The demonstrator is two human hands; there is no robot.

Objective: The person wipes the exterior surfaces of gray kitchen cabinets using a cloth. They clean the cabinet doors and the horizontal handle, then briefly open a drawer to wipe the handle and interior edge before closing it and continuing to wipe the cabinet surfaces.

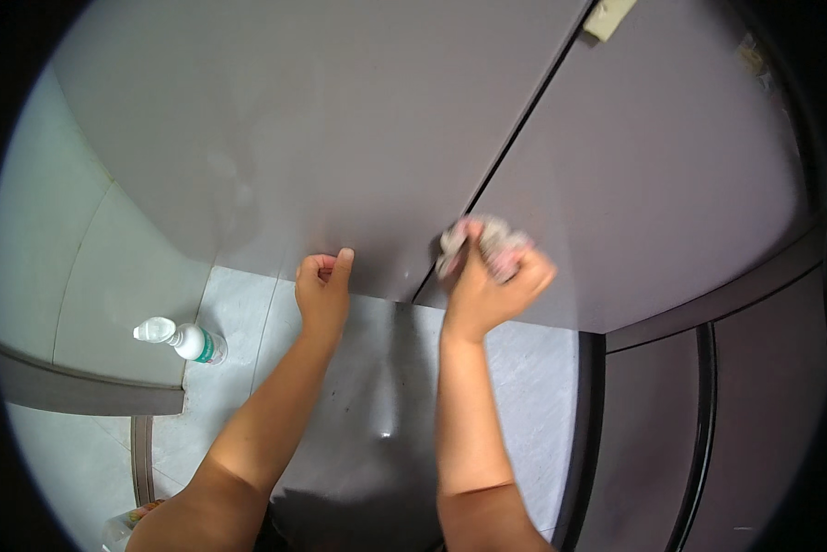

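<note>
My right hand (494, 293) is closed round a crumpled cloth (493, 241), pale grey with pink patches. The cloth lies against the grey-mauve door panels (358, 138), over the lower part of the dark gap (515, 138) between them. Motion blurs it slightly. My left hand (324, 287) is beside the bottom edge of the left panel, fingers curled in and thumb up. Nothing shows in that hand. Whether it touches the panel, I cannot tell.
A white spray bottle (193, 342) with a green label stands on the pale tiled floor at left, by the tiled wall (73, 239). A cream block (607, 18) is at the panel gap's top. Dark-trimmed panels (653, 414) border the right. Something clear and plastic (119, 529) lies at lower left.
</note>
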